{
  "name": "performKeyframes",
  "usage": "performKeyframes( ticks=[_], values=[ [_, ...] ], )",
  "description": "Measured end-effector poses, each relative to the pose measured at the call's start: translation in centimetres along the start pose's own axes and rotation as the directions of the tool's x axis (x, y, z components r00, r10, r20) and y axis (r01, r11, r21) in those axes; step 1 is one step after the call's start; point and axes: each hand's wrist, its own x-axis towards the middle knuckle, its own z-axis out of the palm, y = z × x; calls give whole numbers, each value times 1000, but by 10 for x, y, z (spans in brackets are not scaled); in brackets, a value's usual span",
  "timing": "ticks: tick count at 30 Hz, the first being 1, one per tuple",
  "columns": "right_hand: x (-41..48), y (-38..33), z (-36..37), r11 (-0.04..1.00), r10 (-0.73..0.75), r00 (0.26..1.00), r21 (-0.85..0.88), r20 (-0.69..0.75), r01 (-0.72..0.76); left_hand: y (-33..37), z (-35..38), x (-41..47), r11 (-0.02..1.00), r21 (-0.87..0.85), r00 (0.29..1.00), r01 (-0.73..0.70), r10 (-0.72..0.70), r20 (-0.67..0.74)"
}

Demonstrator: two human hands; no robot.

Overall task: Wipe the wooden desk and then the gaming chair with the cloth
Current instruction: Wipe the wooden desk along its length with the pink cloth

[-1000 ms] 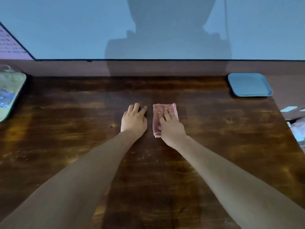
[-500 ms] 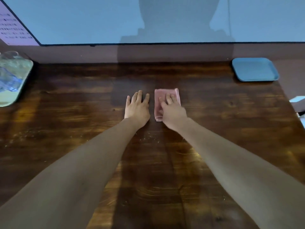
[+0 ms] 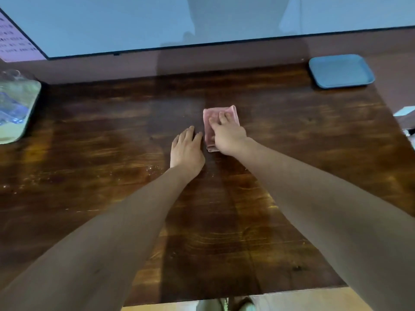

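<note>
The right hand [image 3: 229, 138] is pressing flat, fingers spread, on the folded pink cloth [image 3: 211, 124] mid-desk. The left hand [image 3: 186, 151] is lying released just left of it on the wooden desk [image 3: 112, 142]. A blue tray [image 3: 341, 74] is sitting far right.

Pale blue screen [image 3: 134, 23] behind, mauve wall [image 3: 224, 57], tan floor [image 3: 303, 301] below

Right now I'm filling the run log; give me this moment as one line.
stage: desk wipe | right hand: flat on pink cloth | left hand: flat on wooden desk beside it | chair: not in view
</note>
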Motion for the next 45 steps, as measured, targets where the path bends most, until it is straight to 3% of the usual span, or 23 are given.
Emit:
performKeyframes(
  ticks=[3,8,12,16,21,25,31,38,45],
  values=[
    [-16,0,9,1000,10,1000,5,14,-10,1,-6,-5,994,94,999,-48,48,-2],
    [-82,-2,46,994,-54,998,-99,-10,53,4,-16,-10,1000,-2,998,-15,15,59],
    [-109,-1,67,966,-111,994,-235,7,110,4,-13,-28,999,43,993,-33,28,117],
    [-87,3,49,992,-71,997,-105,36,75,3,-7,-36,993,105,993,-53,41,112],
    [-48,0,23,999,-4,1000,-52,24,5,5,-12,-36,998,53,993,-45,39,111],
    [-77,0,39,997,-19,1000,-72,0,19,7,-17,-46,1000,-9,974,3,-1,226],
    [-152,-8,83,987,-80,997,-139,-5,78,14,-24,-49,987,152,932,-60,1,361],
    [-117,-4,54,994,-60,997,-90,40,63,22,-6,-84,960,272,970,-69,2,242],
    [-138,-10,65,993,-52,998,-101,25,54,28,-2,-122,983,185,1000,11,-13,11]
  ],
)
